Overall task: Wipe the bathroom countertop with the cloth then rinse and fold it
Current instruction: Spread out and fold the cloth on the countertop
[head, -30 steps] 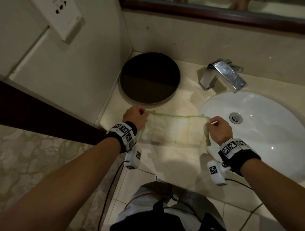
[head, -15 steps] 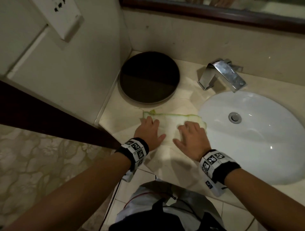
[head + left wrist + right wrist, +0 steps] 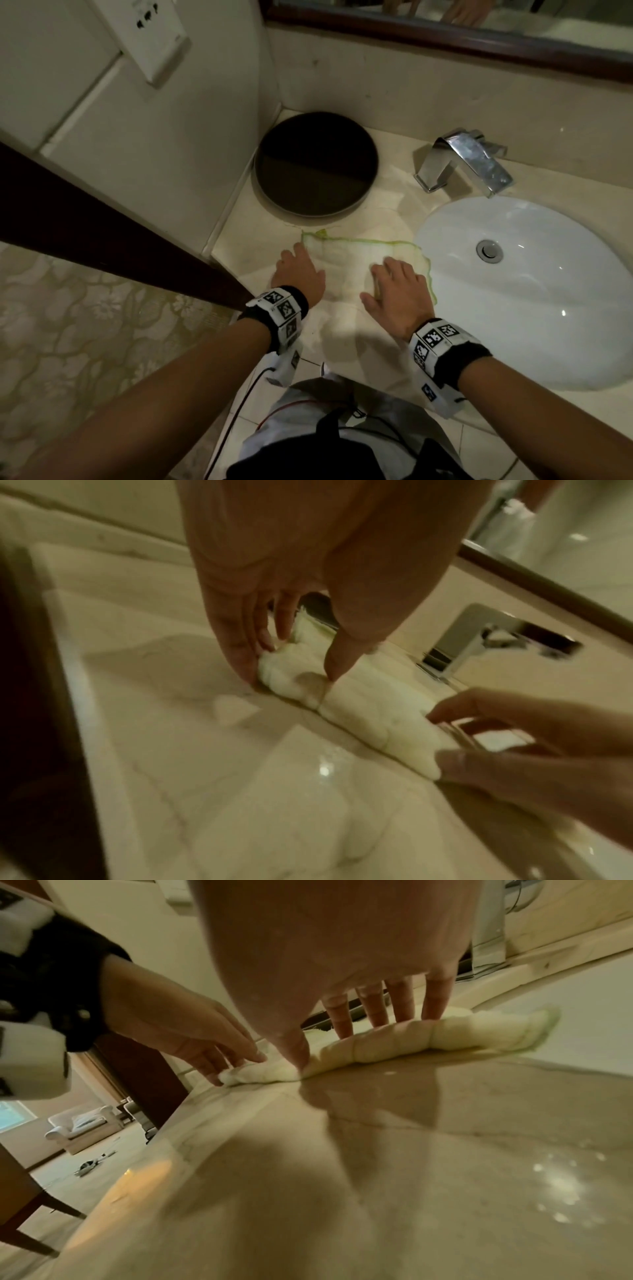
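Observation:
A pale cloth [image 3: 349, 260] with a green edge lies folded on the beige marble countertop [image 3: 342, 335], just left of the sink. My left hand [image 3: 298, 270] rests flat on the cloth's left end with straight fingers. My right hand [image 3: 397, 291] lies flat on its right part, fingers spread. In the left wrist view the left fingers [image 3: 240, 653] press the cloth [image 3: 363, 704] down at its near edge. In the right wrist view the right fingers [image 3: 373, 1010] press on the cloth [image 3: 445, 1037], with the left hand [image 3: 192, 1037] beside it.
A round dark tray [image 3: 315, 168] sits at the back left corner against the wall. A chrome faucet [image 3: 466, 161] stands over the white oval sink [image 3: 534, 294] on the right. A dark wooden door frame [image 3: 102, 236] runs along the left. The mirror frame [image 3: 445, 41] is above.
A second ago both hands pinched the cloth's far corners and held it stretched. They have let go and moved onto the folded cloth, now lying flat on it.

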`<state>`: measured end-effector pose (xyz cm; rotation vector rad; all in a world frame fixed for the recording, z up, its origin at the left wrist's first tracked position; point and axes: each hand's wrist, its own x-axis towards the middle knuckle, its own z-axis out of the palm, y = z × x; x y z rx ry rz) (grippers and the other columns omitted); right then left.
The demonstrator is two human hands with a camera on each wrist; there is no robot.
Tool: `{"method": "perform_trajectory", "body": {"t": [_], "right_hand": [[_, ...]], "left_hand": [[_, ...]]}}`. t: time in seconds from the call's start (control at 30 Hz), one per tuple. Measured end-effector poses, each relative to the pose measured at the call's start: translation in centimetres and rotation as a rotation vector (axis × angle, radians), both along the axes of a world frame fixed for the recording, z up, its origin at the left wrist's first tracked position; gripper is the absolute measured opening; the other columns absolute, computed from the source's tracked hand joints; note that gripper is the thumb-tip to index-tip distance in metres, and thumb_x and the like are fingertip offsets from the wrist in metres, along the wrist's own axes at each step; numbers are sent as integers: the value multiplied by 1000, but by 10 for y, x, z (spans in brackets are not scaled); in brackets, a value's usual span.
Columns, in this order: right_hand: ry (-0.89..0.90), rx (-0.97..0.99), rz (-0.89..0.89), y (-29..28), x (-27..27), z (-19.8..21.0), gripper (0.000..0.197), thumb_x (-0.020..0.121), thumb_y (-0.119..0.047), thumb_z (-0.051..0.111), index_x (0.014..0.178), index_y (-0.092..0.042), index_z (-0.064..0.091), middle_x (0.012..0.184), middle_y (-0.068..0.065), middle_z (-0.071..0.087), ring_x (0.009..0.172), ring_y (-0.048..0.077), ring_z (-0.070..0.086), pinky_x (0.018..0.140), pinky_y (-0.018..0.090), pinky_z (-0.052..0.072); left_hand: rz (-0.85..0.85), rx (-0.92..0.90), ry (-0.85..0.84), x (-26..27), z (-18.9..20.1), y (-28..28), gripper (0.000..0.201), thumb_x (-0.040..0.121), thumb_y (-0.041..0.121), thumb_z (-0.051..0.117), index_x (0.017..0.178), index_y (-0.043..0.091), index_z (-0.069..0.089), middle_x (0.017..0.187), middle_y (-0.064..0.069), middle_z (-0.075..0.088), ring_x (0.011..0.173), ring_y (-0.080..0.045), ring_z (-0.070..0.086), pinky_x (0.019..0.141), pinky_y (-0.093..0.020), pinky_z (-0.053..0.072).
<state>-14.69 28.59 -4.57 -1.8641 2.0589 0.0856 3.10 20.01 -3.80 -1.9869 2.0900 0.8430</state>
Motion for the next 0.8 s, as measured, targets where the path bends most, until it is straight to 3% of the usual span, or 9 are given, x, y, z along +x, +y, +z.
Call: {"method": "perform_trajectory", "body": {"t": [0.1, 0.17, 0.23, 0.3, 0.33, 0.47, 0.6, 0.73, 0.8], "right_hand": [[8, 0, 16, -1, -1, 2, 59, 90, -52, 46, 139, -20, 39, 145, 8, 34, 131, 29, 33, 101, 43, 34], [-4, 15, 13, -2, -1, 3, 58, 89, -50, 47, 137, -19, 41, 144, 8, 36, 129, 29, 34, 100, 43, 35], [-17, 27, 17, -2, -1, 6, 56, 89, -48, 48, 136, -18, 42, 144, 8, 36, 129, 29, 33, 99, 42, 35], [-39, 31, 23, -4, -3, 8, 54, 90, -46, 48, 135, -17, 43, 143, 8, 37, 129, 28, 33, 99, 41, 36], [-54, 33, 26, -4, -4, 9, 53, 91, -45, 48, 135, -17, 44, 143, 8, 38, 129, 28, 33, 99, 41, 36], [-145, 51, 48, -9, -5, 13, 52, 93, -38, 49, 140, -17, 43, 150, 9, 35, 137, 27, 29, 108, 38, 32], [-227, 68, 252, -14, 13, -1, 49, 88, -37, 42, 133, -19, 48, 142, 7, 41, 134, 27, 35, 109, 43, 36], [-168, 233, 355, -22, 31, -8, 76, 83, -52, 21, 148, -13, 29, 158, 16, 15, 148, 35, 7, 118, 48, 20], [-154, 261, 351, -25, 33, -1, 85, 76, -57, 12, 148, -16, 29, 159, 16, 13, 148, 34, 5, 119, 46, 18]], "left_hand": [[183, 154, 61, 4, -4, -10, 74, 88, 40, 61, 143, 7, 25, 137, -17, 44, 121, -37, 50, 99, -43, 44], [277, 250, 106, 3, -3, -18, 69, 85, 36, 65, 138, 1, 36, 130, -15, 54, 115, -34, 55, 93, -39, 48], [395, 334, 251, 2, -2, -26, 53, 84, 27, 66, 125, -4, 52, 104, -12, 63, 90, -30, 62, 71, -31, 53], [457, 392, 340, 2, 3, -31, 46, 82, 20, 69, 118, -7, 59, 80, -12, 61, 67, -25, 59, 52, -24, 43], [453, 405, 337, 3, 3, -34, 48, 81, 19, 71, 119, -8, 59, 83, -15, 64, 71, -27, 63, 51, -24, 44], [389, 364, 220, 20, 2, -42, 53, 78, 25, 74, 120, -5, 59, 117, -22, 65, 105, -36, 64, 77, -36, 54], [363, 362, 126, 59, 0, -45, 50, 74, 25, 75, 113, -3, 62, 112, -20, 66, 99, -34, 65, 65, -30, 50], [433, 304, 164, 81, 11, -45, 43, 74, 22, 77, 106, -4, 62, 98, -15, 65, 86, -29, 64, 51, -23, 41], [444, 249, 279, 75, 25, -44, 23, 75, 19, 74, 87, 3, 64, 80, -10, 60, 68, -23, 58, 50, -22, 39]]}}
